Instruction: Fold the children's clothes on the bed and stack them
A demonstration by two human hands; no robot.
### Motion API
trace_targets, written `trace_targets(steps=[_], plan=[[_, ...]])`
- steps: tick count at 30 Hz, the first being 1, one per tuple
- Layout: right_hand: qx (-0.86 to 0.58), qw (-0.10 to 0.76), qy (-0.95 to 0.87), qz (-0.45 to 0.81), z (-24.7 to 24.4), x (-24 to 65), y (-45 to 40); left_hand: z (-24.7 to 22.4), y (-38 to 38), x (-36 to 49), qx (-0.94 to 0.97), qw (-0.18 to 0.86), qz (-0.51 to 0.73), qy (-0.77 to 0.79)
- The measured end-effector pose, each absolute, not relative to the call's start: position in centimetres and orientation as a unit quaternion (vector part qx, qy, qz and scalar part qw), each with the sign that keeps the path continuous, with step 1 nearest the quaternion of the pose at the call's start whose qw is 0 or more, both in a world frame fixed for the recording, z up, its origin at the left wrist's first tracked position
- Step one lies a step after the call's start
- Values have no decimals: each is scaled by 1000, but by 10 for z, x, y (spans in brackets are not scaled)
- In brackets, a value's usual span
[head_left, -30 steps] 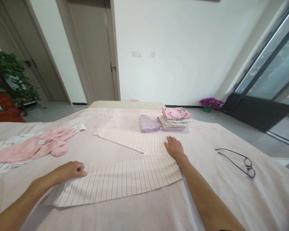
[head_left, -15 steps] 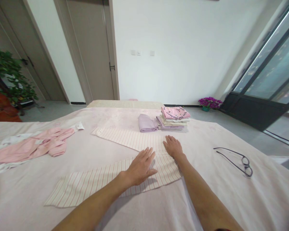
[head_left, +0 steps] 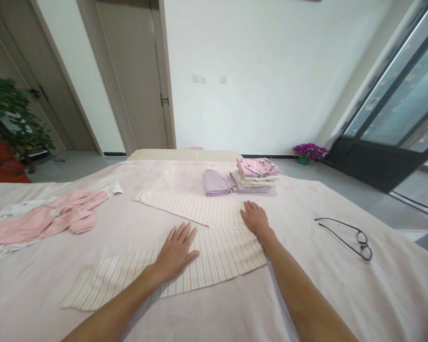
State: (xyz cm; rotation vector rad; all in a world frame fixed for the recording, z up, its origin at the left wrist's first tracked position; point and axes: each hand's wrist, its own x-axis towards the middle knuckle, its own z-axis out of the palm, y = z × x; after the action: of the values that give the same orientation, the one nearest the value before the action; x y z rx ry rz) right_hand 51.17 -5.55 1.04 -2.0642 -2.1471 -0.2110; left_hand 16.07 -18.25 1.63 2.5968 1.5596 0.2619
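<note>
- The striped trousers [head_left: 217, 254] lie flat on the pale pink cloth [head_left: 207, 320], and their two legs are spread apart toward the left.
- The left hand [head_left: 176, 251] is wide, with its palm down on the near leg of the trousers; it grips nothing.
- The right hand [head_left: 256, 218] is also flattened, fingers extended, upon the waist end of the trousers.
- Just beyond the trousers there is a folded purple garment [head_left: 217, 183], and next to it a stack of folded clothes [head_left: 258, 173], pink on top.
- Left of the trousers, a pink garment [head_left: 82, 213] lies loosely.
- Right of the trousers, well apart, are the eyeglasses [head_left: 366, 252].
</note>
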Motion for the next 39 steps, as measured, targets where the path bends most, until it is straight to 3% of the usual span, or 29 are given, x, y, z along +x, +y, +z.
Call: trace_targets(steps=[14, 21, 29, 39], plan=[[-690, 68, -719, -49, 13, 513, -55, -6, -208, -30, 705, -89, 31, 703], [-695, 90, -709, -78, 32, 476, -82, -2, -218, -21, 704, -99, 98, 696], [-470, 145, -869, -56, 11, 393, -175, -11, -226, 9, 779, -73, 78, 618], [-593, 93, -793, -107, 7, 529, -176, -17, -229, -36, 757, -78, 79, 643]])
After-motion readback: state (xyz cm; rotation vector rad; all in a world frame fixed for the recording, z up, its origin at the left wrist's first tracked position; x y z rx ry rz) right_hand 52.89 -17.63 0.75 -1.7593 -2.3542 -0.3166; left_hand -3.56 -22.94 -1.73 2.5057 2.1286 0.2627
